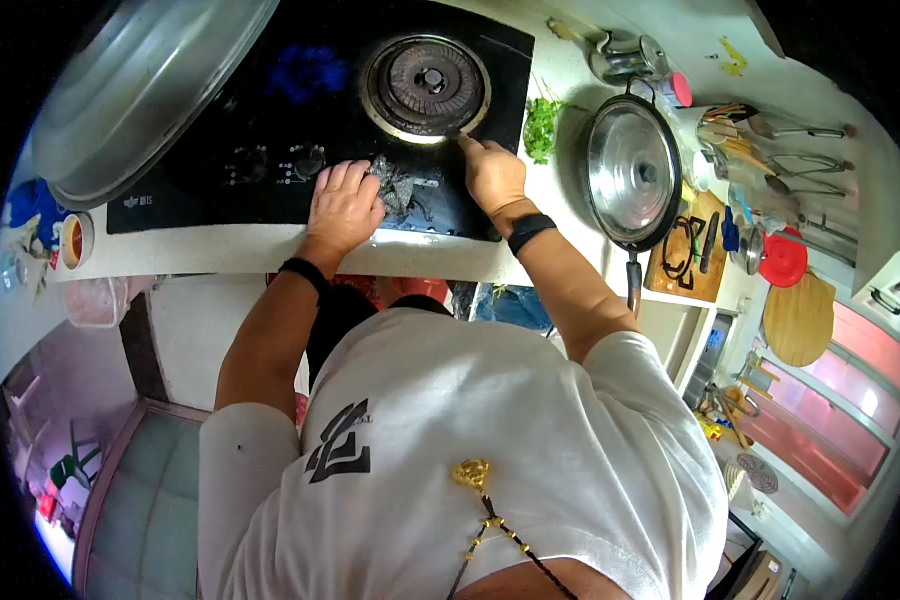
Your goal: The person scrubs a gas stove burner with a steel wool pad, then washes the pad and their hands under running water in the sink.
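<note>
By burner (430,82), right hand (497,180); left hand (346,205) beside cloth (398,188).

Lidded pan (633,172) beside leafy greens (542,130) — wooden board (698,285), hanging utensils (800,188).

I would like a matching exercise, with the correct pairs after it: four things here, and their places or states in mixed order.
1. Frying pan
2. Fresh green herbs
3. Crumpled grey cloth
4. Right hand

A. On the cooktop, beside the left hand
B. Fingers at the burner's rim
C. Covered with a glass lid
D. Lying between cooktop and frying pan

Pairs: 1-C; 2-D; 3-A; 4-B
</note>
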`<action>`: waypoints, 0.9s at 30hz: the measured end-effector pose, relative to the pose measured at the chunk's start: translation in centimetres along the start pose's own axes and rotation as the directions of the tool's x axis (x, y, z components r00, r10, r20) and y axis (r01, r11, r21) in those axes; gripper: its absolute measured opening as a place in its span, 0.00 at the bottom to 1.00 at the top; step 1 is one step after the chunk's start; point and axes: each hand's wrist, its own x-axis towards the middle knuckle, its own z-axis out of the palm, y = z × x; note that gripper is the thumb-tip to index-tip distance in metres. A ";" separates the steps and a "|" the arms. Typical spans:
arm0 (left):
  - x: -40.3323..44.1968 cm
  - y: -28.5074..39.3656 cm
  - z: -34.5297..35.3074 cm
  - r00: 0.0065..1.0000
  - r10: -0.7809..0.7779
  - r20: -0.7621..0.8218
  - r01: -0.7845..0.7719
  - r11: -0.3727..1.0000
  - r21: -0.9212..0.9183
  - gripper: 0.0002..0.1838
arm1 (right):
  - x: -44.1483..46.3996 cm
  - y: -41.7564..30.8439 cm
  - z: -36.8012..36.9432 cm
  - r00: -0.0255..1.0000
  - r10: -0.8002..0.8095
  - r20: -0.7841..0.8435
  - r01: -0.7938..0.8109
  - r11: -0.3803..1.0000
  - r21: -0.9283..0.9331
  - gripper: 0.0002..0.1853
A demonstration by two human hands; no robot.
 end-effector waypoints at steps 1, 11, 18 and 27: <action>-0.1 0.2 0.0 1.000 0.015 -0.008 -0.015 1.000 -0.008 0.13 | -0.7 -0.3 0.6 0.998 0.058 -0.031 -0.057 0.998 0.027 0.19; -0.1 0.3 0.0 0.999 -0.009 0.031 0.009 1.000 0.004 0.13 | 4.5 5.4 -0.9 0.959 -0.220 0.178 0.190 0.967 0.169 0.12; -0.1 0.0 0.3 1.000 -0.019 0.020 0.019 1.000 0.024 0.12 | 2.0 -1.0 2.5 0.984 -0.146 -0.104 0.166 0.959 0.231 0.12; 0.1 0.1 0.1 0.998 -0.034 0.053 0.033 0.999 0.034 0.12 | 3.4 -0.6 0.0 0.980 -0.161 0.116 0.146 0.981 0.126 0.12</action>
